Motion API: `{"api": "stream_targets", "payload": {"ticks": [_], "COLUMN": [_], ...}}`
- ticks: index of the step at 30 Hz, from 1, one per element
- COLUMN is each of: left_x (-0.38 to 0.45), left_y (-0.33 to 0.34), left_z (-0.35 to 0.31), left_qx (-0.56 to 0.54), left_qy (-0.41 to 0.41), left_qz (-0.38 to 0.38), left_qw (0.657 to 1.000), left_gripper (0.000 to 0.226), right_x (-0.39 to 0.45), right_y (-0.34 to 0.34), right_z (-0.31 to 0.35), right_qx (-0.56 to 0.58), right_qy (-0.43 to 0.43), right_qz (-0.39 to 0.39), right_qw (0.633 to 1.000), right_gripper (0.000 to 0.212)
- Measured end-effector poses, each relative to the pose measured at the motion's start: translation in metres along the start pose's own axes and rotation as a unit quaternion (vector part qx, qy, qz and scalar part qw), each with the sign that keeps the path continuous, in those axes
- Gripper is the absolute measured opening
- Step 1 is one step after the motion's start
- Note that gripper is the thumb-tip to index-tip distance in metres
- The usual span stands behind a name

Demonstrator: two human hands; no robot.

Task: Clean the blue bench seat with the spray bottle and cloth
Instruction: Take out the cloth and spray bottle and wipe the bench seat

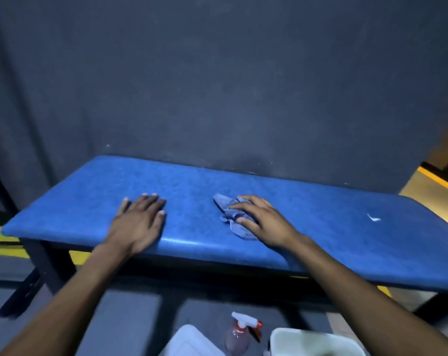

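The blue padded bench seat (307,227) runs across the middle of the view, against a dark wall. My left hand (138,222) lies flat on the seat's left half, fingers straight. A crumpled light-blue cloth (228,206) sits near the seat's centre, and my right hand (261,222) presses on it with fingers spread over its top. The spray bottle (239,332), clear with a white and red trigger head, stands on the floor below the bench, between my forearms.
A white container (192,340) and a white bucket (310,340) flank the bottle on the floor. A small white mark (374,218) shows on the seat's right part. Dark bench legs (48,263) stand at left; yellow floor lines (1,237) run behind.
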State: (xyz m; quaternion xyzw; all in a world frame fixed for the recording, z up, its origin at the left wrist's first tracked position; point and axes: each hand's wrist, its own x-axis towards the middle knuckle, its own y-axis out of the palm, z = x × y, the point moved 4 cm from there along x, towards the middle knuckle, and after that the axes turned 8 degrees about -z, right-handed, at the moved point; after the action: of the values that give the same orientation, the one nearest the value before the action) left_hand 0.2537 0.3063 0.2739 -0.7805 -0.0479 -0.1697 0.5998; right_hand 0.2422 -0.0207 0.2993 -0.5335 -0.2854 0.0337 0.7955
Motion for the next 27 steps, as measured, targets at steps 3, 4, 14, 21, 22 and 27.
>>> {"api": "stream_targets", "payload": {"ticks": [3,4,14,21,22,27], "left_x": [0.006,0.007,0.009,0.009,0.010,0.009], "left_y": [0.019,0.024,0.041,0.042,0.041,0.043], "left_z": [-0.078,-0.097,-0.124,-0.124,-0.124,-0.123], "left_qx": [-0.025,-0.026,0.001,0.001,0.001,0.005], "left_qy": [0.061,0.074,0.077,0.085,0.085,0.085], "left_qz": [0.028,0.034,0.046,0.062,0.062,0.060], "left_qw": [0.997,0.996,0.996,0.994,0.994,0.995], "left_gripper": [0.093,0.093,0.101,0.102,0.102,0.100], "right_x": [0.030,0.038,-0.053,0.041,0.045,-0.027], "right_y": [0.006,0.007,-0.032,-0.004,-0.001,-0.016], "right_z": [-0.036,-0.048,-0.033,-0.082,-0.073,-0.014], "right_qx": [-0.021,-0.024,0.044,-0.023,-0.013,0.066], "right_qy": [0.095,0.135,-0.047,0.100,0.094,-0.075], "right_qz": [-0.041,-0.054,0.004,-0.039,-0.041,0.024], "right_qw": [0.994,0.989,0.998,0.994,0.995,0.995], "right_gripper": [0.035,0.035,0.036,0.040,0.040,0.035]}}
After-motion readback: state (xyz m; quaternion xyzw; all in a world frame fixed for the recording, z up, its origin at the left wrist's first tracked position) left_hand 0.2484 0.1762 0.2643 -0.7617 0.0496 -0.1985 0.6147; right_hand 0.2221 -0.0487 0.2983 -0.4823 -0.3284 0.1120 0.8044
